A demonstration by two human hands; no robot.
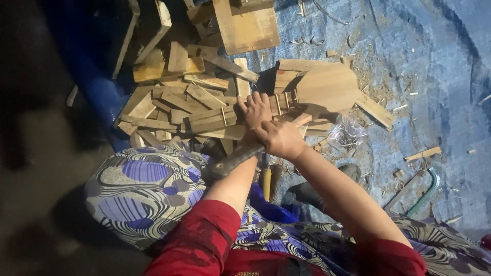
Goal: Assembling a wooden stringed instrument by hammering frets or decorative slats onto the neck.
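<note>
Blue tarpaulin [424, 61] covers the floor under you, dusted with wood chips. Your left hand [255, 110] presses flat, fingers spread, on a slatted wooden piece [215, 120] before your knees. Your right hand [279, 139] is closed around a dark tool handle [232, 161]. Wooden offcuts [174, 76] are piled just behind, and a clear plastic bag [345, 134] lies beside.

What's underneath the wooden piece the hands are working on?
Under the paddle-shaped wooden piece lie loose wood offcuts on a blue tarp. The left hand presses it down; the right hand grips a dark tool. What sits directly beneath is covered.
</note>
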